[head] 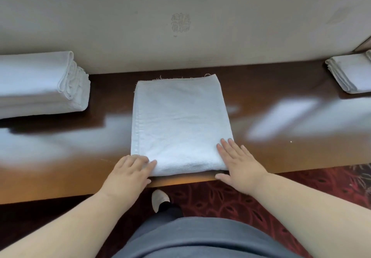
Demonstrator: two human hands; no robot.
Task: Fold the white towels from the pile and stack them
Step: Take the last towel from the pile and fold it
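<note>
both hands (128, 174) flat on folded towel (180, 121)

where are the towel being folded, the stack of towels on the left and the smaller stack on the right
towel being folded (180, 121), head view, middle of its top face
left stack (34, 83), head view, top towel's flat surface
right stack (353, 72), head view, top of the pile

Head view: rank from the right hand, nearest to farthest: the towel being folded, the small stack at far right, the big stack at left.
1. Towel being folded: centre of the table, under the right hand fingers.
2. Small stack: far right, by the wall.
3. Big stack: far left, beyond the left hand.
</note>
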